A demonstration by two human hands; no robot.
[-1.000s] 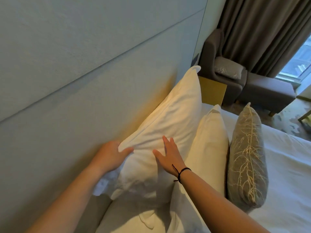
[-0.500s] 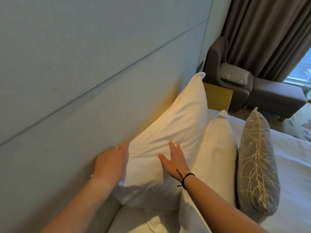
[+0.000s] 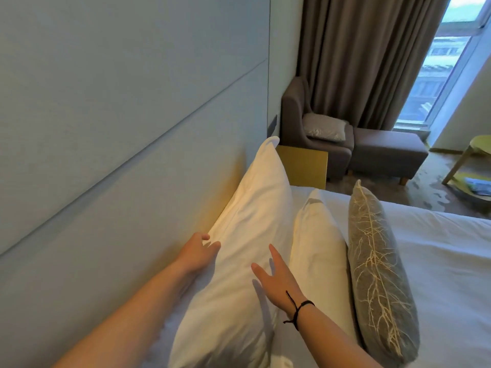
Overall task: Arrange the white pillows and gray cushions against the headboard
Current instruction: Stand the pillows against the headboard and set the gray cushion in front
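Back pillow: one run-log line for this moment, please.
back pillow upright against headboard | left hand at its edge | right hand open, on front | grip unclear

- No text, label, brand, number or sign can be read anywhere in the view.
- The flat blue-printed item [image 3: 478,186] lying on the lower shelf of the round yellow-green side table [image 3: 467,160] shows some print, but it is too small and blurred to read.
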